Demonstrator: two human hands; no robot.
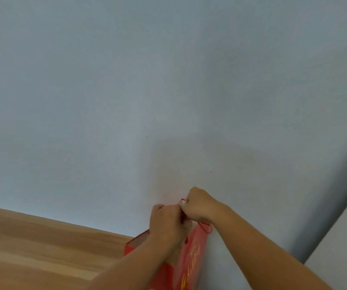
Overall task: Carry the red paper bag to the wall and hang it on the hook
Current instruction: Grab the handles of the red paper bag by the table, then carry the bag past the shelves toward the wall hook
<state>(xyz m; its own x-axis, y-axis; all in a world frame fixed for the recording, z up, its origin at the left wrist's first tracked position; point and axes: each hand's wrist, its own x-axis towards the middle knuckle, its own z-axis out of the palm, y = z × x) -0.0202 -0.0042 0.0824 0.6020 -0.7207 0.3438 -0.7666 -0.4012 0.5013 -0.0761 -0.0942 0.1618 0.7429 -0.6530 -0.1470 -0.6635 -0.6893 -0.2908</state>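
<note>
Left hand (167,221) and right hand (197,205), both fisted, pinch the cord handles of the red paper bag (186,262), which hangs below them against the wall (126,101). Hook: hidden behind the fingers. Risk: a cord missing the hook would drop the bag on release.

Both bare forearms reached forward and up, the left hand (167,221) and right hand (197,204) raised together, touching, fingers (186,203) curled into closed fists.
</note>
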